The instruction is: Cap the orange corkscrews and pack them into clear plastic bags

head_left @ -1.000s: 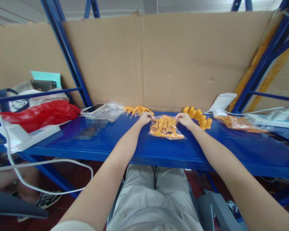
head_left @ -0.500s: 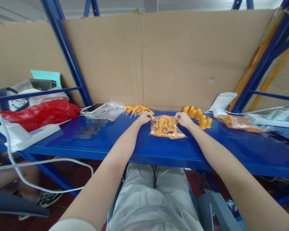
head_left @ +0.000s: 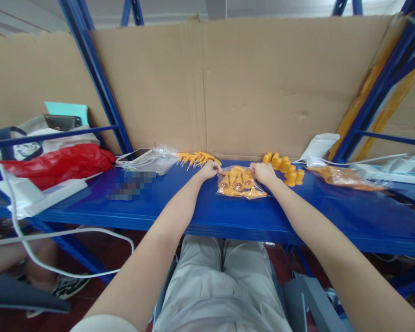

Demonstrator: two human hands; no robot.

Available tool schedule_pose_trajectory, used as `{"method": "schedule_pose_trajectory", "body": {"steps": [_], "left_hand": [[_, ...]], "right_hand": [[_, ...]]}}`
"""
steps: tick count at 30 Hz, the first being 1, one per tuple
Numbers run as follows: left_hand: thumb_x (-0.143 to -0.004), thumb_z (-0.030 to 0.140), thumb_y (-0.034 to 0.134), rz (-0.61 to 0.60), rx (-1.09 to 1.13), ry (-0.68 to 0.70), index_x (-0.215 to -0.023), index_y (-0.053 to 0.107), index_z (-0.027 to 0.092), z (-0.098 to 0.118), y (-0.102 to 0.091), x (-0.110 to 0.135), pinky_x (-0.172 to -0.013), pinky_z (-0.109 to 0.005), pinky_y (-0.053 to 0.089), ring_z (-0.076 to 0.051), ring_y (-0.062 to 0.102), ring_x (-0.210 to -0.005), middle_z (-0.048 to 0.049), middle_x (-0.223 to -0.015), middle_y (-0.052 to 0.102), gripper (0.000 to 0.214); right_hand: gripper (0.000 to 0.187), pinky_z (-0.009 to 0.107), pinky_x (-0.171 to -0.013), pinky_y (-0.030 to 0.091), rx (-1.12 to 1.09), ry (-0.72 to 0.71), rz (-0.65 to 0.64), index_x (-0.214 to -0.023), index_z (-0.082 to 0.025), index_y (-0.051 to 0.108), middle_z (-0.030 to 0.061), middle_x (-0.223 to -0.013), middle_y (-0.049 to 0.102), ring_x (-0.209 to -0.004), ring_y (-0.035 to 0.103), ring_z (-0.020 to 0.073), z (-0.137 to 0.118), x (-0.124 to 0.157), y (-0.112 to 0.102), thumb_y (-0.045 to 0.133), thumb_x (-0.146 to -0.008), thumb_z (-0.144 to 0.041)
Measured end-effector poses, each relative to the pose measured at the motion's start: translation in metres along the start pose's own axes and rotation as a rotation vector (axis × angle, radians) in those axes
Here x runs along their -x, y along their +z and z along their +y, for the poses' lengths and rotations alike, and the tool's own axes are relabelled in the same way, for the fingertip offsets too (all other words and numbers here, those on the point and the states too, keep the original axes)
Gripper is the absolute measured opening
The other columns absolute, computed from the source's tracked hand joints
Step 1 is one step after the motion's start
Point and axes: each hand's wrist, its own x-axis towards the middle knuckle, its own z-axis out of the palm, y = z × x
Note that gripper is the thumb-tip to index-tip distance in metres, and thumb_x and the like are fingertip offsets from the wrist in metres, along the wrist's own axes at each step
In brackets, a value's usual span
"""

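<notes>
A clear plastic bag (head_left: 241,183) lies on the blue tabletop in front of me, holding several orange cup-shaped and handle-like parts. My left hand (head_left: 210,170) is closed in a pinch at the bag's upper left corner. At the upper right corner, my right hand (head_left: 263,172) is curled closed on the bag's edge, the fingertips partly hidden. Orange-handled corkscrews (head_left: 195,158) lie in a row behind my left hand, their metal spirals toward me. Beyond my right hand stand several loose orange cup-shaped parts (head_left: 280,163).
To the left are a phone (head_left: 135,156), a red plastic bag (head_left: 60,163) and a white power strip (head_left: 57,196). Another bag of orange parts (head_left: 346,179) lies at right near a second power strip. Cardboard (head_left: 263,83) walls the back. Another person's leg shows at lower left.
The top edge of the bag and my right hand have shifted slightly; the right hand now looks more curled over. My left hand stays at its corner.
</notes>
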Motion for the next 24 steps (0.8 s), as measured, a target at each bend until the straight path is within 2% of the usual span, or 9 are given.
{"method": "schedule_pose_trajectory", "body": {"steps": [3, 10, 14, 18, 21, 23, 24], "left_hand": [[-0.06, -0.003, 0.054, -0.025, 0.005, -0.026, -0.051, 0.059, 0.017, 0.0, -0.002, 0.001, -0.075, -0.025, 0.05, -0.012, 0.059, -0.062, 0.0027, -0.058, 0.061, 0.022], [-0.061, 0.003, 0.051, -0.087, -0.081, -0.041, -0.049, 0.058, 0.018, 0.008, -0.004, 0.002, -0.077, -0.026, 0.048, -0.017, 0.06, -0.071, 0.001, -0.062, 0.063, 0.021], [-0.075, 0.019, 0.059, -0.037, -0.295, -0.059, -0.047, 0.053, 0.019, 0.018, 0.005, 0.003, -0.073, -0.03, 0.047, -0.022, 0.061, -0.071, -0.0042, -0.06, 0.061, 0.028], [-0.08, 0.035, 0.065, 0.044, -0.477, -0.078, -0.049, 0.051, 0.02, 0.024, 0.012, 0.005, -0.083, -0.033, 0.047, -0.029, 0.065, -0.089, -0.01, -0.068, 0.064, 0.038], [-0.076, 0.028, 0.07, 0.083, -0.499, -0.014, -0.059, 0.058, 0.017, 0.025, 0.014, 0.004, -0.094, -0.04, 0.046, -0.033, 0.062, -0.102, -0.0129, -0.084, 0.068, 0.023], [-0.073, 0.016, 0.069, 0.078, -0.437, 0.103, -0.078, 0.066, 0.016, 0.025, 0.016, 0.002, -0.1, -0.043, 0.044, -0.031, 0.06, -0.109, -0.0125, -0.1, 0.069, 0.006], [-0.072, 0.01, 0.066, 0.057, -0.39, 0.174, -0.09, 0.068, 0.016, 0.025, 0.018, 0.001, -0.104, -0.042, 0.042, -0.028, 0.059, -0.113, -0.0117, -0.109, 0.068, 0.019]], "right_hand": [[0.032, 0.032, -0.08, 0.037, 0.018, -0.021, -0.004, -0.101, -0.02, 0.065, 0.0122, -0.105, 0.073, -0.102, 0.064, 0.0236, 0.002, 0.0, 0.001, 0.038, -0.089, -0.008], [0.031, 0.033, -0.081, 0.041, 0.01, -0.02, -0.037, -0.107, -0.018, 0.063, 0.0143, -0.113, 0.071, -0.105, 0.064, 0.0262, 0.004, 0.001, 0.0, 0.038, -0.09, -0.011], [0.033, 0.038, -0.086, 0.043, -0.039, 0.01, -0.04, -0.106, -0.017, 0.064, 0.0158, -0.116, 0.069, -0.108, 0.064, 0.0287, 0.001, 0.003, -0.003, 0.032, -0.096, -0.021], [0.042, 0.044, -0.092, 0.043, -0.125, 0.061, -0.03, -0.1, -0.015, 0.067, 0.0189, -0.111, 0.07, -0.109, 0.062, 0.0322, 0.0, 0.002, -0.003, 0.033, -0.099, -0.04], [0.04, 0.047, -0.094, 0.043, -0.196, 0.063, 0.042, -0.1, -0.015, 0.067, 0.0186, -0.11, 0.07, -0.111, 0.061, 0.033, 0.003, 0.0, 0.002, 0.042, -0.096, -0.046], [0.037, 0.05, -0.096, 0.044, -0.254, 0.007, 0.131, -0.111, -0.015, 0.064, 0.0179, -0.12, 0.066, -0.116, 0.059, 0.0331, 0.007, -0.003, 0.008, 0.049, -0.093, -0.043], [0.037, 0.051, -0.098, 0.043, -0.283, -0.044, 0.171, -0.119, -0.016, 0.062, 0.0171, -0.127, 0.063, -0.12, 0.057, 0.0327, 0.008, -0.004, 0.011, 0.051, -0.092, -0.039]]}}
